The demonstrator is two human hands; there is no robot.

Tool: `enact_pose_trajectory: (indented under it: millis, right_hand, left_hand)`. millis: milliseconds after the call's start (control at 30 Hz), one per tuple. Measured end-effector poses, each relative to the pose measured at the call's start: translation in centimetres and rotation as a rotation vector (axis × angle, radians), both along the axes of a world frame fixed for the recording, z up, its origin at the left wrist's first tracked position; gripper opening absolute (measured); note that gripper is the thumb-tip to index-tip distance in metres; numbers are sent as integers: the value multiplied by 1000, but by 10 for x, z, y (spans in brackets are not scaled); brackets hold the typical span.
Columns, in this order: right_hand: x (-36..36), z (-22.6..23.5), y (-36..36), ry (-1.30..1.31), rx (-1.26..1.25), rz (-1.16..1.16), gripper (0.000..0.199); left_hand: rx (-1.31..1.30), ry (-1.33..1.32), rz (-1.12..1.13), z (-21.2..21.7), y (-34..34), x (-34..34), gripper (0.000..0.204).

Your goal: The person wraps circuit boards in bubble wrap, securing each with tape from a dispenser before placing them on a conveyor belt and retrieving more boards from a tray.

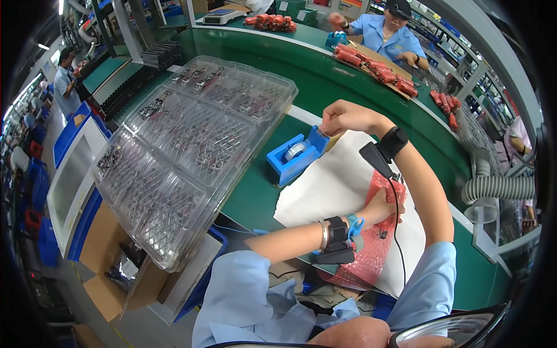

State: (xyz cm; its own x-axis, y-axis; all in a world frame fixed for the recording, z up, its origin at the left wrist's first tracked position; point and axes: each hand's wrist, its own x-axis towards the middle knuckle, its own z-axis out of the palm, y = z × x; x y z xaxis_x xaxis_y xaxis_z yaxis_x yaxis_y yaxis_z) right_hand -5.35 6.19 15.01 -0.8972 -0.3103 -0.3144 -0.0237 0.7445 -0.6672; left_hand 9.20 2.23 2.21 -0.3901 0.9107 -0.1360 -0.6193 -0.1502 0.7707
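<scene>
Red bubble wrap (369, 258) lies slantwise over a white sheet (316, 185) on the green desk (249, 197), its lower end reaching the edge nearest the person. The left hand (380, 209) is on its upper part, the grip closed with bent fingers around the wrap; a small dark part (383, 234) shows at the wrap's edge, just below that hand. The right hand (351, 118) is at the raised end of a blue tape dispenser (284, 170), fingers bent inward; I cannot tell how far its grip is closed or whether it has hold of any tape. A pale tape roll (295, 152) sits in the dispenser. To the left stands a clear compartment tray (284, 84) with small parts inside. Across the desk, red-wrapped bundles (380, 71) lie near a co-worker (387, 36).
</scene>
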Motion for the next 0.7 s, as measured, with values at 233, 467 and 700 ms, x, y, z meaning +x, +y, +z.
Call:
enact_pose_trajectory:
  millis: [233, 467, 700]
  right_hand:
    - [-4, -19, 19, -214, -601, -251, 16]
    - [-6, -33, 25, -256, -690, -360, 17]
    - [-1, -41, 31, -265, -647, -327, 17]
  left_hand:
    - [101, 1, 22, 2, -2, -3, 45]
    - [118, 24, 26, -2, 1, -2, 42]
    - [130, 47, 6, -2, 0, -2, 41]
